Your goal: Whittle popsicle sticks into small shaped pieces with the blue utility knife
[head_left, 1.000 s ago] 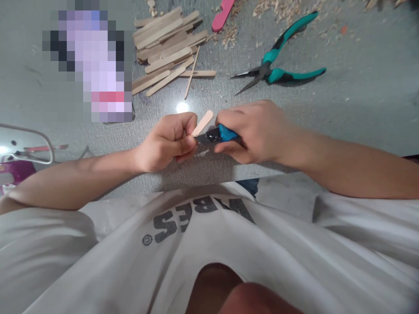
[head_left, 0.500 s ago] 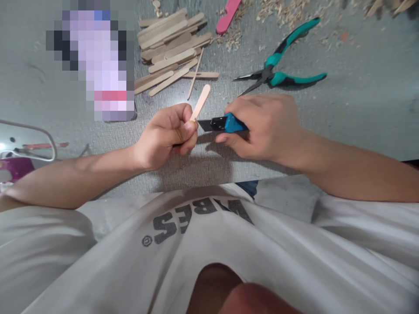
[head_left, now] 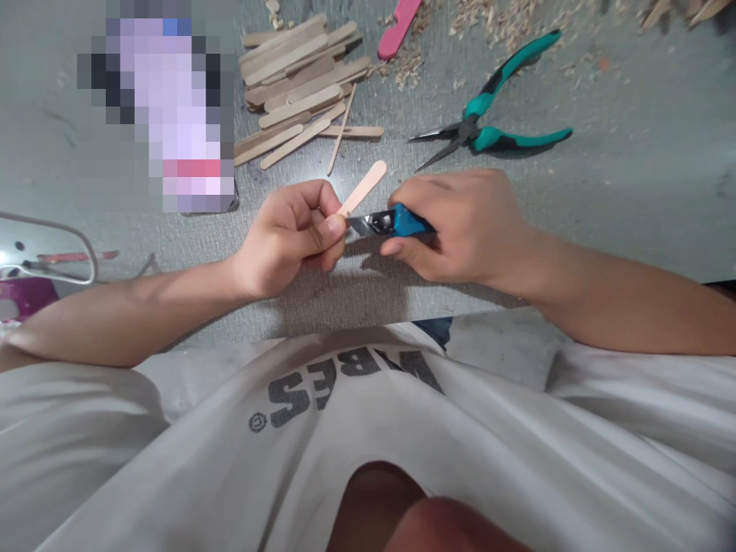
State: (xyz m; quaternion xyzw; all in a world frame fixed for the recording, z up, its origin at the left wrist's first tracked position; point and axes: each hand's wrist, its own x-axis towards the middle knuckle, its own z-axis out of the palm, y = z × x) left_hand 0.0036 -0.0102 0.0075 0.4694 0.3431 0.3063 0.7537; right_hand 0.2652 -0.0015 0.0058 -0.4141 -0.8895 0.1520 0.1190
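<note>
A pale popsicle stick point(head_left: 366, 185) is pinched between the thumb and fingers of my left hand point(head_left: 296, 234). Its rounded end points up and to the right, and its lower end is hidden in my fingers. My right hand point(head_left: 465, 226) is closed around a utility knife point(head_left: 409, 220) with a blue and black body. The knife's blade points left, its tip at my left thumb and the lower part of the stick. Whether the blade touches the wood I cannot tell.
A pile of popsicle sticks point(head_left: 304, 73) lies beyond my left hand. Green-handled needle-nose pliers point(head_left: 471, 132) rest open beyond my right hand. A pink plastic piece point(head_left: 399, 31) and wood shavings point(head_left: 494, 19) are at the back. A pixelated object point(head_left: 172, 107) lies left, near a white cable point(head_left: 86, 241).
The stick in my left hand has tilted further to the right, its rounded end now lower. The knife has turned slightly and its blade catches more light. Both hands stay nearly in place.
</note>
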